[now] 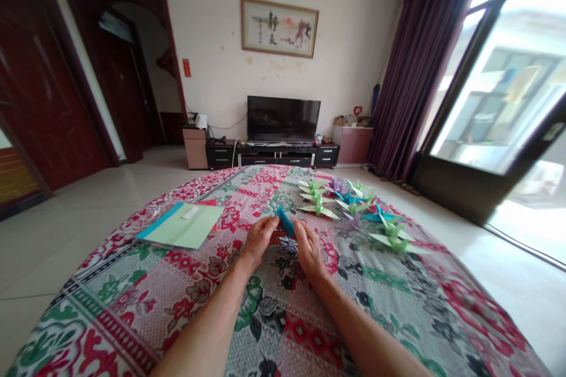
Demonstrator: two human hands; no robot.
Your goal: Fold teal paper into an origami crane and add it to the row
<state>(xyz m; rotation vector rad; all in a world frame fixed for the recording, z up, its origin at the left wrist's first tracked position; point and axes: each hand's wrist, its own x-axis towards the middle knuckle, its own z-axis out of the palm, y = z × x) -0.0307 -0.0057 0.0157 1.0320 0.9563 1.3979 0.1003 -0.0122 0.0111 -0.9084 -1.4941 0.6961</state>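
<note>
A small piece of folded blue paper (285, 222) is held up between my two hands, just above the patterned tablecloth. My left hand (260, 240) pinches it from the left with thumb and fingers. On the other side, my right hand (310, 247) is closed on its right edge, the thumb lying along it. Fingers partly cover the paper, so its full shape cannot be made out. To the right of my hands stand several folded paper cranes (318, 207) in green, blue and purple. Left of my hands lies a stack of coloured paper sheets (186, 227), pale green on top.
A floral tablecloth (186, 300) covers the round table. On the sheets rests a small white slip (190, 213). Beyond the table, a television (283, 119) stands on a low cabinet (223, 156). A purple curtain (404, 70) and glass door (508, 106) are at right.
</note>
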